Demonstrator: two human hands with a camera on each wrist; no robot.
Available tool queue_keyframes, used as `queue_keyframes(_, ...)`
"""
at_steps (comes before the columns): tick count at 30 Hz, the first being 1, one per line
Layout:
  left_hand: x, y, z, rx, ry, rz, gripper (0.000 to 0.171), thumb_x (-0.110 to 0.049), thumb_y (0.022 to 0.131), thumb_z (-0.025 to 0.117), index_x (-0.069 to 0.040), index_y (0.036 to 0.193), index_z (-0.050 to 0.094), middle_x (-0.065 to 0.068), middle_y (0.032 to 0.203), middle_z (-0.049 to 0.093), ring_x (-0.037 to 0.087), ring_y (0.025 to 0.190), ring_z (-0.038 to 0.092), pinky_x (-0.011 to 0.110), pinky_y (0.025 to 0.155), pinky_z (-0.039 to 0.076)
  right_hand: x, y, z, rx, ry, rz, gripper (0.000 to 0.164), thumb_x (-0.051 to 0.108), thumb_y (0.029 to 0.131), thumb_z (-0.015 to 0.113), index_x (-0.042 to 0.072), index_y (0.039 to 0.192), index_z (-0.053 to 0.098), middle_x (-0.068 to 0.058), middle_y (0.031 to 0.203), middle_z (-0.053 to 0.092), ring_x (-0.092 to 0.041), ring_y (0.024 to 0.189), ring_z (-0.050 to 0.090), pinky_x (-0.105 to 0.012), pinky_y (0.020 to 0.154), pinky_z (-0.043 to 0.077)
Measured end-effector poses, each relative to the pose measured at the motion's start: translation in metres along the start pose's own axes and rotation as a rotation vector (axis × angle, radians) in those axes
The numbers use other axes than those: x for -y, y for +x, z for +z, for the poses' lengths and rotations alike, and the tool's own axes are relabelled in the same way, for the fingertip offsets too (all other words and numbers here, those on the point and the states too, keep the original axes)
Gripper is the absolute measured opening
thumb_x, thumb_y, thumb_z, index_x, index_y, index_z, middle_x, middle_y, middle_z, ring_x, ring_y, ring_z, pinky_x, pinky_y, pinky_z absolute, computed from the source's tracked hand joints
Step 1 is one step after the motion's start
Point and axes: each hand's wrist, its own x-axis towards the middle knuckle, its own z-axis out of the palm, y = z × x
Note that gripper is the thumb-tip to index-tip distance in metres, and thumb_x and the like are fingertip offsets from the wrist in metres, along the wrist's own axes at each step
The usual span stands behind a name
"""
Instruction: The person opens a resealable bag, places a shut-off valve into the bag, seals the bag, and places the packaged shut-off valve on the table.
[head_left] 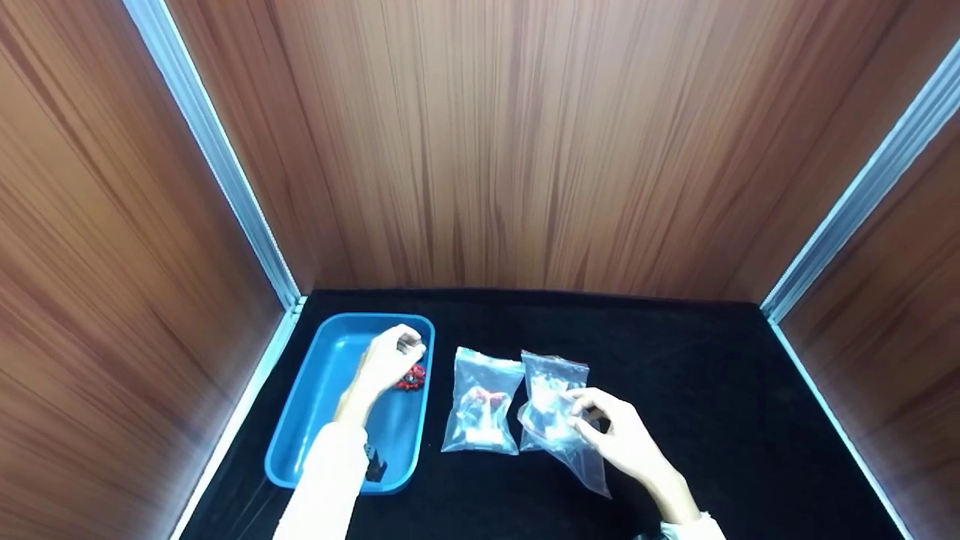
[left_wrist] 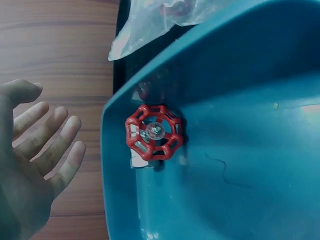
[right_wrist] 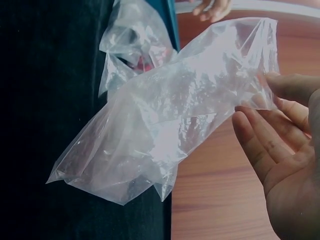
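My left hand (head_left: 388,360) hovers over the far right part of the blue tray (head_left: 334,367), fingers loosely bent and holding nothing. Below it in the tray sits a valve with a red handwheel (left_wrist: 156,131), close to the tray's corner in the left wrist view. My right hand (head_left: 621,435) pinches the edge of a clear plastic bag (right_wrist: 190,95) between thumb and fingers. That bag looks limp and flat, and in the head view it hangs over another filled bag (head_left: 551,369).
Left of the right hand, a zip bag (head_left: 484,420) with a red-and-white item inside lies on the black cloth (head_left: 675,360). Wooden panels (head_left: 487,150) enclose the back and sides, with metal rails (head_left: 225,150) at the corners.
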Motion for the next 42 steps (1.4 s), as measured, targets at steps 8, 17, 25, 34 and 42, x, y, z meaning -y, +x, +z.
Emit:
queue_keyframes(8, 0.011, 0.004, 0.008, 0.023, 0.002, -0.057, 0.026, -0.021, 0.098, 0.074, -0.007, 0.119, 0.071, 0.010, 0.113, 0.075, 0.027, 0.106, 0.072, 0.052, 0.101, 0.056, 0.000, -0.004, -0.001, -0.017, -0.019, -0.047, 0.020, 0.002, 0.089, 0.081, 0.016, 0.100, 0.072, -0.010, 0.125, 0.077, -0.014, 0.086, 0.074, -0.032, 0.070, 0.061)
queue_keyframes(17, 0.026, 0.007, 0.014, 0.053, 0.064, -0.081, 0.027, -0.019, 0.100, 0.070, -0.005, 0.122, 0.068, 0.017, 0.123, 0.067, 0.035, 0.118, 0.065, 0.055, 0.107, 0.051, -0.002, -0.007, 0.000, -0.039, -0.030, -0.059, 0.029, -0.002, 0.087, 0.082, 0.019, 0.103, 0.072, -0.006, 0.124, 0.077, -0.013, 0.081, 0.073, -0.025, 0.071, 0.059)
queue_keyframes(25, 0.034, 0.001, 0.015, 0.128, 0.133, -0.104, 0.042, -0.013, 0.097, 0.071, -0.006, 0.138, 0.063, 0.021, 0.140, 0.056, 0.041, 0.131, 0.051, 0.065, 0.113, 0.044, -0.001, -0.008, 0.002, -0.050, -0.022, -0.054, 0.031, -0.004, 0.086, 0.082, 0.021, 0.101, 0.072, -0.012, 0.123, 0.077, -0.012, 0.082, 0.072, -0.026, 0.070, 0.059)
queue_keyframes(34, 0.040, -0.004, 0.023, 0.166, 0.110, -0.086, 0.058, -0.005, 0.094, 0.069, -0.004, 0.150, 0.056, 0.026, 0.145, 0.052, 0.044, 0.132, 0.056, 0.059, 0.114, 0.045, 0.001, -0.011, 0.003, -0.033, -0.001, -0.005, 0.028, -0.004, 0.087, 0.081, 0.019, 0.099, 0.072, -0.011, 0.124, 0.077, -0.011, 0.078, 0.072, -0.027, 0.068, 0.059)
queue_keyframes(42, 0.039, -0.006, 0.026, 0.175, 0.085, -0.082, 0.059, -0.001, 0.094, 0.065, -0.001, 0.152, 0.053, 0.029, 0.147, 0.045, 0.045, 0.130, 0.055, 0.060, 0.115, 0.043, 0.001, -0.011, 0.003, -0.033, -0.007, 0.000, 0.029, -0.003, 0.088, 0.081, 0.019, 0.106, 0.074, -0.004, 0.117, 0.078, -0.011, 0.078, 0.073, -0.025, 0.070, 0.058)
